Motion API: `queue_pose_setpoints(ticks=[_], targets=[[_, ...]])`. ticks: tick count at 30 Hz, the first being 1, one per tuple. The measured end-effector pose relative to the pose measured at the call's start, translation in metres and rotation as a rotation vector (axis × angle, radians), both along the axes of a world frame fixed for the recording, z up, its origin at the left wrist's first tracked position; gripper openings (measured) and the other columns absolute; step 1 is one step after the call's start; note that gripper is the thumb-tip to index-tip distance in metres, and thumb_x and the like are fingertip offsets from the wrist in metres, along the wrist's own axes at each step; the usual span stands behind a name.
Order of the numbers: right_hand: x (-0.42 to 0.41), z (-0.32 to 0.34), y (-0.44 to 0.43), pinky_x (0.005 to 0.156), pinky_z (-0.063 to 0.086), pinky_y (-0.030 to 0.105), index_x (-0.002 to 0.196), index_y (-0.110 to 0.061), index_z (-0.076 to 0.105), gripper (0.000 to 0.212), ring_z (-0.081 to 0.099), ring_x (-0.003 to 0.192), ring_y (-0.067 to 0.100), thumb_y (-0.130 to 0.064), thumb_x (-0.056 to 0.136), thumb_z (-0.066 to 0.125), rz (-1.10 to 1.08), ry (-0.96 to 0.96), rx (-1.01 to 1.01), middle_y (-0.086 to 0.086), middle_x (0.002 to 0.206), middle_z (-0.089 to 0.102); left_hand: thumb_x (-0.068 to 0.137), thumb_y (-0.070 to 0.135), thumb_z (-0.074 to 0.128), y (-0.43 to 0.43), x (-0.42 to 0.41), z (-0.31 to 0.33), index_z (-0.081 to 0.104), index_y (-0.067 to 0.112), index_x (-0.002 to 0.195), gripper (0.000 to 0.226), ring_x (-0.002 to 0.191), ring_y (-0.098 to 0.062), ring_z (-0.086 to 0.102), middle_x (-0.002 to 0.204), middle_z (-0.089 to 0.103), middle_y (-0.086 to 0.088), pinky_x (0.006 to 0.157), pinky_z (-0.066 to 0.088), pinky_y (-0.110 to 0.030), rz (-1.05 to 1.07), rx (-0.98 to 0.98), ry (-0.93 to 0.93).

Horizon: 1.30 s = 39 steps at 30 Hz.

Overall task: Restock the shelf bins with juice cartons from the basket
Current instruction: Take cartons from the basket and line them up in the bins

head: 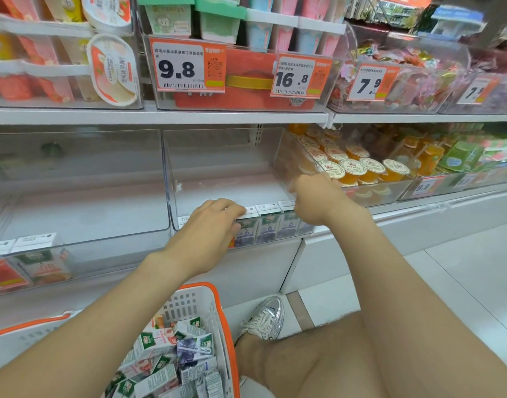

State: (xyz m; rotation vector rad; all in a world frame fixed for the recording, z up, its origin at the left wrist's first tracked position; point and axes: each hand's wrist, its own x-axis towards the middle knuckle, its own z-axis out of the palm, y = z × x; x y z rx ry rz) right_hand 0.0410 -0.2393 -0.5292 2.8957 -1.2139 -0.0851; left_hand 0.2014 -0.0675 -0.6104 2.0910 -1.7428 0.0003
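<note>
Head view: left hand (215, 222) is gripping a juice carton (248, 232) into the bin (168, 173); right hand (312, 202), grasp unclear, is steadying the row; next probably needs the basket (217, 305).

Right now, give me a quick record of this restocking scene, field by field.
Middle bin: one row of blueberry cartons along its front
Left hand: on the row's left end, fingers curled over carton tops
Right hand: over the row's right end, blurred, grip unclear
Basket: below the hands, loose cartons piled inside
Left bin: cartons at its front left
</note>
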Motion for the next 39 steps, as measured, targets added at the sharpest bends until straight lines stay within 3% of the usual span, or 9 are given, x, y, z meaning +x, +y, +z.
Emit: queue_pose_setpoints(ticks=[4, 9, 12, 18, 26, 29, 33, 36, 39], targets=[[0.012, 0.009, 0.062, 0.086, 0.055, 0.044, 0.092, -0.007, 0.075, 0.024, 0.064, 0.100, 0.036, -0.006, 0.088, 0.051, 0.213, -0.139, 0.142, 0.016, 0.100, 0.070, 0.101, 0.008, 0.061, 0.026, -0.005, 0.004, 0.064, 0.015, 0.129, 0.029, 0.121, -0.022, 0.056, 0.130, 0.063, 0.000, 0.105, 0.044, -0.033, -0.065, -0.218, 0.054], [0.035, -0.027, 0.136, 0.059, 0.044, 0.033, 0.068, -0.011, 0.050, 0.025, 0.053, 0.065, 0.028, -0.011, 0.093, 0.051, 0.429, 0.360, 0.421, 0.008, 0.070, 0.056, 0.089, 0.005, 0.058, 0.105, -0.011, -0.020, 0.070, 0.012, 0.094, 0.015, 0.082, -0.016, 0.058, 0.088, 0.064, 0.004, 0.076, 0.048, -0.029, -0.049, -0.439, 0.041], [0.051, -0.060, 0.171, 0.059, 0.038, 0.036, 0.068, -0.014, 0.044, 0.029, 0.043, 0.065, 0.025, -0.009, 0.096, 0.051, 0.528, 0.555, 0.456, 0.005, 0.070, 0.047, 0.090, 0.021, 0.052, 0.146, 0.003, -0.057, 0.067, 0.026, 0.092, 0.016, 0.073, -0.005, 0.057, 0.080, 0.061, 0.017, 0.067, 0.050, -0.033, -0.029, -0.126, 0.188], [0.076, -0.125, 0.218, 0.058, 0.038, 0.037, 0.068, -0.012, 0.041, 0.033, 0.041, 0.066, 0.024, -0.001, 0.098, 0.051, 0.670, 0.667, 0.440, 0.006, 0.072, 0.045, 0.103, 0.025, 0.048, 0.194, 0.035, -0.150, 0.068, 0.030, 0.115, 0.024, 0.098, -0.014, 0.062, 0.111, 0.067, 0.009, 0.090, 0.053, -0.035, 0.064, 0.731, 0.362], [0.083, -0.197, 0.219, 0.052, 0.037, 0.031, 0.075, -0.017, 0.039, 0.033, 0.044, 0.062, 0.019, 0.007, 0.094, 0.050, 0.654, 0.695, 0.381, 0.004, 0.082, 0.048, 0.102, 0.017, 0.055, 0.229, 0.030, -0.221, 0.063, 0.026, 0.129, 0.029, 0.112, -0.019, 0.060, 0.132, 0.060, 0.001, 0.086, 0.050, -0.031, 0.161, 0.912, 0.404], [0.087, -0.219, 0.219, 0.060, 0.045, 0.037, 0.096, -0.012, 0.049, 0.019, 0.053, 0.069, 0.022, 0.006, 0.095, 0.053, 0.645, 0.683, 0.315, 0.006, 0.095, 0.055, 0.098, 0.017, 0.061, 0.233, 0.032, -0.232, 0.063, 0.023, 0.125, 0.028, 0.114, -0.023, 0.061, 0.129, 0.060, -0.001, 0.089, 0.053, -0.034, 0.239, 0.860, 0.377], [0.106, -0.253, 0.218, 0.087, 0.052, 0.046, 0.161, -0.019, 0.022, 0.087, 0.058, 0.122, 0.039, 0.006, 0.089, 0.063, 0.728, 0.457, 0.188, 0.018, 0.151, 0.044, 0.091, 0.009, 0.064, 0.237, 0.038, -0.242, 0.056, 0.016, 0.113, 0.025, 0.098, -0.028, 0.060, 0.119, 0.054, -0.007, 0.082, 0.057, -0.045, 0.379, 0.760, 0.340], [0.118, -0.265, 0.225, 0.114, 0.041, 0.053, 0.165, -0.042, 0.006, 0.103, 0.023, 0.155, 0.039, 0.007, 0.092, 0.060, 0.796, 0.493, 0.235, 0.010, 0.173, 0.006, 0.087, 0.001, 0.065, 0.237, 0.043, -0.252, 0.048, 0.015, 0.114, 0.035, 0.097, -0.028, 0.053, 0.118, 0.045, -0.008, 0.077, 0.051, -0.040, 0.533, 0.505, 0.312], [0.122, -0.274, 0.234, 0.101, 0.051, 0.052, 0.161, -0.038, 0.022, 0.091, 0.028, 0.151, 0.045, 0.004, 0.092, 0.062, 0.787, 0.538, 0.233, 0.013, 0.168, 0.007, 0.085, -0.001, 0.068, 0.231, 0.053, -0.256, 0.049, 0.015, 0.124, 0.047, 0.108, -0.029, 0.051, 0.125, 0.043, -0.007, 0.087, 0.053, -0.045, 0.590, 0.325, 0.339]])
